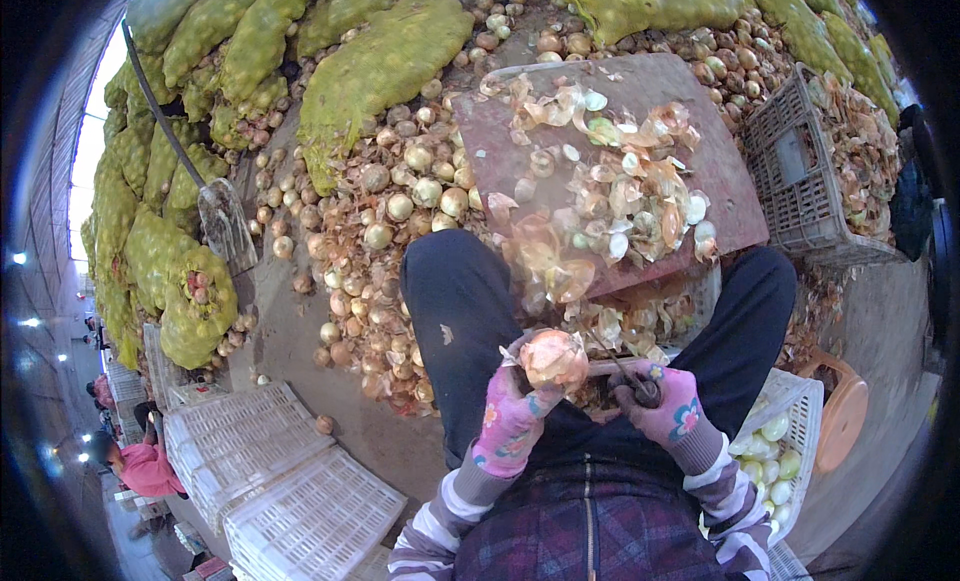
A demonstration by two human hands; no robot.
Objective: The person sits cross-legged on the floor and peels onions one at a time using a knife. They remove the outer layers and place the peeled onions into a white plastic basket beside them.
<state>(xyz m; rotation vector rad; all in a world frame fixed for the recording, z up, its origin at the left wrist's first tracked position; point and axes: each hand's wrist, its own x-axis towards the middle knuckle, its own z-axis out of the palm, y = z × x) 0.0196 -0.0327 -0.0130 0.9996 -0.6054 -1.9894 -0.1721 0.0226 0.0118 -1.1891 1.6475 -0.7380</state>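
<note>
My left hand (pixel 517 412), in a pink flowered glove, holds an onion (pixel 555 360) with papery skin still around it. A short way to its right, my right hand (pixel 660 405) is closed around the dark handle of a knife (pixel 643 390). The thin blade points up and left, past the onion's right side and apart from it. Both hands are above my lap, between my knees. Beyond them a worn reddish board (pixel 495 150) carries onion skins (pixel 622 195) and cut onion ends (pixel 697 206).
Loose onions (pixel 427 191) heap left of the board. Yellow-green mesh sacks (pixel 390 63) and a shovel (pixel 225 221) stand behind. A crate of skins (pixel 787 161) is at right, near a crate of peeled onions (pixel 780 461) and an orange stool (pixel 844 420). White crates (pixel 315 506) and a person (pixel 150 465) are left.
</note>
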